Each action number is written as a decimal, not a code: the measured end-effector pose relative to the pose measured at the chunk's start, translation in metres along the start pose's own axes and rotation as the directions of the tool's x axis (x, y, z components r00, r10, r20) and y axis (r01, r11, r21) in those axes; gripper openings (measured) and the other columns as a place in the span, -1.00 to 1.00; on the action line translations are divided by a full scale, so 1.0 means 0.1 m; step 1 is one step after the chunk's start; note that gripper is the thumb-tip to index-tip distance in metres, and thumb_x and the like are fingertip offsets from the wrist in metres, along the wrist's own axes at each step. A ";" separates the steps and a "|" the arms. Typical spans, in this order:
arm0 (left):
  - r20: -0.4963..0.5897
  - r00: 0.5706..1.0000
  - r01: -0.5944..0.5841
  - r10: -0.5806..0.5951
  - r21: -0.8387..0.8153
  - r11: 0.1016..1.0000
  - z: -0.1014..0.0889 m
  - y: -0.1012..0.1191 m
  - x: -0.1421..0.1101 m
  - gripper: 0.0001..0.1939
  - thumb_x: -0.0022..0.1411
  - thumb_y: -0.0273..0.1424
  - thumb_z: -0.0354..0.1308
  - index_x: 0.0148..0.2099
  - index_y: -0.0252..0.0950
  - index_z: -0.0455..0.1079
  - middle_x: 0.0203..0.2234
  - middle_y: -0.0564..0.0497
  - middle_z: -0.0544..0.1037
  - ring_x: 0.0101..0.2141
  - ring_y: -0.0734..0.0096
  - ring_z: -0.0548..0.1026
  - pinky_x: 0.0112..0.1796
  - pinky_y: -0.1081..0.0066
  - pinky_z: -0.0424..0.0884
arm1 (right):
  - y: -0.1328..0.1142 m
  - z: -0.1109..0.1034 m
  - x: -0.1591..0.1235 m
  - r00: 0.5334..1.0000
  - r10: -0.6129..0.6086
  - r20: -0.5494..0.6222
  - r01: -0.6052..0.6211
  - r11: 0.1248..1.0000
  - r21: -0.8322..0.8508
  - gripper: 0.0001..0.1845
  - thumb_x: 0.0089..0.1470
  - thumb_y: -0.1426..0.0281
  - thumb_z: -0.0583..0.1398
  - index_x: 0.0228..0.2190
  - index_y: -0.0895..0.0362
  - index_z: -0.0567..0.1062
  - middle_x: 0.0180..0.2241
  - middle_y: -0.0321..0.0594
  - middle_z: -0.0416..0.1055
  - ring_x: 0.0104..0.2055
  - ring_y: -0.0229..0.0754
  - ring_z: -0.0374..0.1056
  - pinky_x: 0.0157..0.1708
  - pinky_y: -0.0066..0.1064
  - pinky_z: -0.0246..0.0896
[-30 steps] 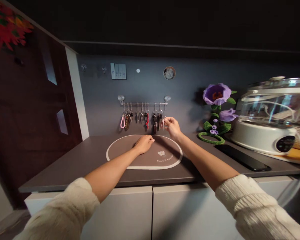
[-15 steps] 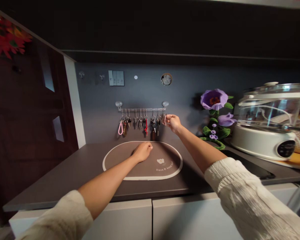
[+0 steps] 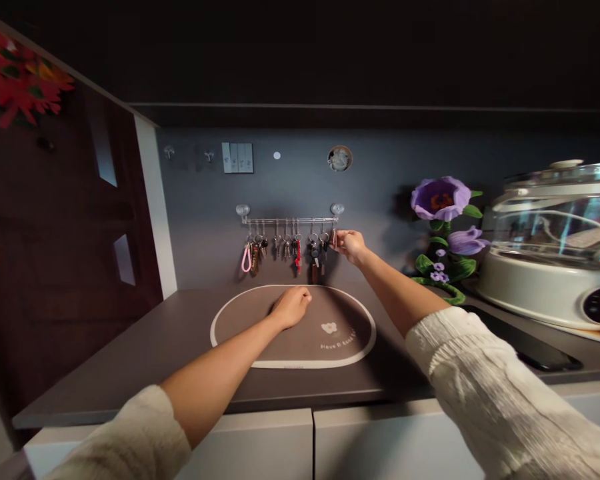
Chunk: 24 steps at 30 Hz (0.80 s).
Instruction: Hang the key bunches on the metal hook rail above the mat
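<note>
The right hand (image 3: pixel 351 245) is raised to the wall, its thumb and fingertips (image 3: pixel 343 236) pinched together on a small key (image 3: pixel 334 238). The key sits just left of the hand, under the right end of a metal rail (image 3: pixel 290 220). I cannot tell whether it is on a hook or free of the rail.

The rail is held by 2 suction cups (image 3: pixel 337 209) and runs left from the hand at about its height. About 7 bunches of keys (image 3: pixel 314 253) hang from it, though the exact count is hard to tell. The nearest bunch is just left of the hand, and further left are 1 red tag (image 3: pixel 298 257) and 1 pink loop strap (image 3: pixel 246 261).

The left hand (image 3: pixel 291 307) lies below and left of the right hand. It rests palm down and holds nothing, with its fingers lightly curled on 1 oval mat (image 3: pixel 347 347). The mat lies on the counter (image 3: pixel 105 380).

Right of the right hand stand 1 artificial flower stem (image 3: pixel 440 199) with 2 large purple blooms and 1 white cooker (image 3: pixel 545 287) with a glass lid. 1 black phone (image 3: pixel 535 343) lies on the counter below them.
</note>
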<state>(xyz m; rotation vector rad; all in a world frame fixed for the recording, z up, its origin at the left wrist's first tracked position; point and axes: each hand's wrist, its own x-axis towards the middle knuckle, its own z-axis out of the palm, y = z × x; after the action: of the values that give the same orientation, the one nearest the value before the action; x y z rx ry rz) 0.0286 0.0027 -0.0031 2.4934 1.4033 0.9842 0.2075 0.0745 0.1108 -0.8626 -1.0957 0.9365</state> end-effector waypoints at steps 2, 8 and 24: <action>0.000 1.000 0.000 0.000 -0.005 1.000 0.00 0.00 0.00 -0.79 0.17 -0.41 -0.09 -0.33 -0.31 0.37 -0.35 -0.06 0.49 -0.31 0.38 0.40 -0.23 0.39 0.28 | 0.01 0.00 0.02 1.000 0.009 -0.006 -0.009 1.000 -0.009 -0.88 -0.15 0.57 0.15 -0.62 0.18 0.32 -0.69 -0.30 0.31 -0.63 -0.39 0.23 -0.46 -0.39 0.38; 0.002 1.000 -0.006 0.006 0.000 1.000 0.01 -0.02 0.02 -0.79 0.17 -0.41 -0.08 -0.33 -0.31 0.37 -0.35 -0.06 0.49 -0.30 0.37 0.40 -0.23 0.39 0.28 | 0.09 -0.02 0.02 0.998 0.059 0.002 -0.059 0.998 -0.014 -0.89 -0.14 0.57 0.15 -0.61 0.20 0.34 -0.71 -0.29 0.31 -0.65 -0.39 0.23 -0.54 -0.46 0.35; 0.033 0.999 0.039 -0.036 -0.078 0.996 -0.07 -0.04 -0.04 -0.59 0.14 -0.33 0.00 0.03 -0.35 0.27 -0.37 -0.02 0.46 -0.34 0.39 0.39 -0.24 0.39 0.30 | 0.43 -0.20 -0.23 0.993 0.068 -0.091 -0.087 0.973 -0.214 -0.85 -0.08 0.43 0.13 -0.59 0.12 0.23 -0.75 -0.43 0.12 -0.71 -0.41 0.07 -0.65 -0.54 0.13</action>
<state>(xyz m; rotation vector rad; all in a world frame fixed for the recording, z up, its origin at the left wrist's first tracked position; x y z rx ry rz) 0.0202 0.0007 -0.0007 2.4070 1.3701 0.9686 0.2151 0.0669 0.0587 -1.1219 -1.1124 0.8464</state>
